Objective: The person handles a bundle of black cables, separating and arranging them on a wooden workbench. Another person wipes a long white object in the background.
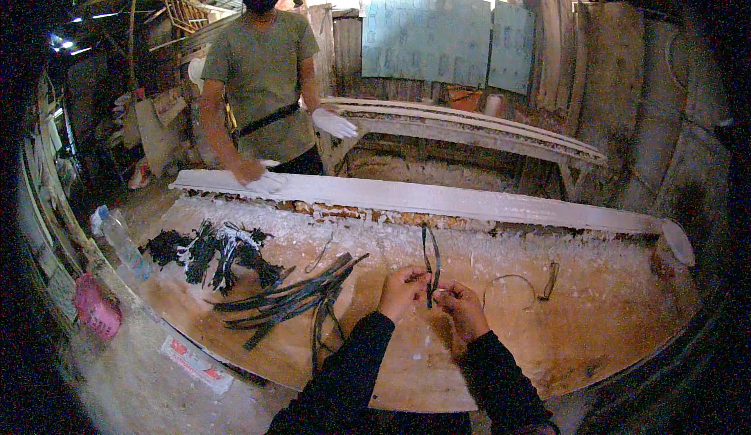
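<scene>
So both bare hands are out over the middle of a round-edged, worn brown wooden counter (415, 368), dusted white toward the back. The left hand (401, 294) and right hand (463, 310) are almost touching, with a thin, dark, flexible strip (436, 257) between them. Fingers on both sides look curled in a pinch on it, right a bit lower than left. Two strands of it stick up above the fingers toward the back, and a short tail hangs below; can't tell if any of it touches the counter.

Just left of the left hand there's a loose heap of flat, dark, rubbery-looking strips (285, 303), and behind that some frayed black-and-white stringy bundles (227, 257). Over on the right, well apart from the heap, lies a short, dark, bent scrap (550, 282) beside a thin curved cord (508, 279).

Along the back runs a long, whitish, smooth-topped beam (438, 201). A person in a grey-green T-shirt (266, 75) stands behind it, one white-gloved hand (267, 182) on the beam, the other glove (335, 124) near a long, pale bench (469, 127).

Far left: a clear plastic bottle (125, 243) and a pink, hole-patterned plastic basket (97, 308).
</scene>
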`<state>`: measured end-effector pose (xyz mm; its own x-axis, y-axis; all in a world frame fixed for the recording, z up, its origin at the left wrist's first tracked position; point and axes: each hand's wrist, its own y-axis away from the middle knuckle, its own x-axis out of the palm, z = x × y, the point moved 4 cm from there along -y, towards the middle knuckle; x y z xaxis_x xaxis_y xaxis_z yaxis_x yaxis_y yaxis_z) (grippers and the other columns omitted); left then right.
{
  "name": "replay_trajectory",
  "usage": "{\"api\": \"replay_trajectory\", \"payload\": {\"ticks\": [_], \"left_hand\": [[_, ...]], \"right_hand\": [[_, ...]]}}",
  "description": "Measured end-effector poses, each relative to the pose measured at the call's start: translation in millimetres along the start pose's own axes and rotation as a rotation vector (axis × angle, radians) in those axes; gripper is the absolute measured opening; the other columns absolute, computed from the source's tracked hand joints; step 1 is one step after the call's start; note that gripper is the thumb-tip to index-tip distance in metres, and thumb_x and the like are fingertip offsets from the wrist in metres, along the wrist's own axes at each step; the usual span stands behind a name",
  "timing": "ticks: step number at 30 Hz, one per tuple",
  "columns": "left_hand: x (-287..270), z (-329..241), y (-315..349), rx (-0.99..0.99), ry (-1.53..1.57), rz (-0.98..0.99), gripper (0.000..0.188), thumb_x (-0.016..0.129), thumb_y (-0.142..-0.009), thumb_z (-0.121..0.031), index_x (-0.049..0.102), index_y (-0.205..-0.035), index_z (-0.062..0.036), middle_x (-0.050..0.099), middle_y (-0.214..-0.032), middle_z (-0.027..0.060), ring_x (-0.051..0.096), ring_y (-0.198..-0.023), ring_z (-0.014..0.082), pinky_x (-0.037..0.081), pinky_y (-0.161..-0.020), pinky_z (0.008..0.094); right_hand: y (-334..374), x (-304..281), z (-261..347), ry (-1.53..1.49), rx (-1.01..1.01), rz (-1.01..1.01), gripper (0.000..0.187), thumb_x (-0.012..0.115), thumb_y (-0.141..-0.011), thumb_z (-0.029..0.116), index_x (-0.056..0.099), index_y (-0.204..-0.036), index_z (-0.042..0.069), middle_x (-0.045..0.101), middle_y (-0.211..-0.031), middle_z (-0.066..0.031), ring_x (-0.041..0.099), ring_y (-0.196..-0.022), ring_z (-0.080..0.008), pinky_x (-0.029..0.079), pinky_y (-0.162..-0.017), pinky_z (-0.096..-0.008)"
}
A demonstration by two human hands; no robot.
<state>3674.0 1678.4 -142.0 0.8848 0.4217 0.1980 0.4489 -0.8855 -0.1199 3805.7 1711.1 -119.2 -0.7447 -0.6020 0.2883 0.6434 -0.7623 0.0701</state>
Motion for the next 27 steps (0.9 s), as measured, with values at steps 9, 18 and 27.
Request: {"api": "replay_trajectory", "payload": {"ticks": [9, 18, 27], "left_hand": [[-2.4, -4.2, -1.0, 0.061, -0.015, -0.018, 0.013, 0.058, -0.077, -0.008, 0.058, -0.089, -0.0025, 0.057, -0.073, 0.0016, 0.055, -0.062, 0.0092, 0.047, -0.050, 0.0214], [0.6, -0.4, -0.8, -0.009, 0.081, 0.017, 0.017, 0.059, -0.078, -0.015, 0.056, -0.089, -0.0021, 0.056, -0.076, 0.0022, 0.054, -0.065, 0.0088, 0.049, -0.054, 0.0220], [4.9, -0.8, 1.7, -0.059, -0.104, 0.171, 0.025, 0.055, -0.081, -0.028, 0.058, -0.080, -0.0036, 0.057, -0.068, 0.0012, 0.053, -0.055, 0.0075, 0.042, -0.048, 0.0194]], "right_hand": [[1.5, -1.5, -2.6, 0.081, 0.077, 0.015, 0.011, 0.062, -0.070, 0.006, 0.059, -0.080, 0.006, 0.055, -0.069, 0.0027, 0.047, -0.060, -0.0068, 0.037, -0.055, -0.0192], [0.4, -5.8, -4.1, 0.082, 0.075, 0.002, 0.006, 0.062, -0.072, 0.009, 0.059, -0.076, 0.007, 0.055, -0.066, 0.0024, 0.046, -0.057, -0.0065, 0.036, -0.052, -0.0185], [5.9, -1.8, 6.3, -0.066, 0.068, -0.008, 0.005, 0.060, -0.073, 0.007, 0.058, -0.077, 0.004, 0.058, -0.071, -0.0010, 0.049, -0.060, -0.0091, 0.040, -0.057, -0.0200]]}}
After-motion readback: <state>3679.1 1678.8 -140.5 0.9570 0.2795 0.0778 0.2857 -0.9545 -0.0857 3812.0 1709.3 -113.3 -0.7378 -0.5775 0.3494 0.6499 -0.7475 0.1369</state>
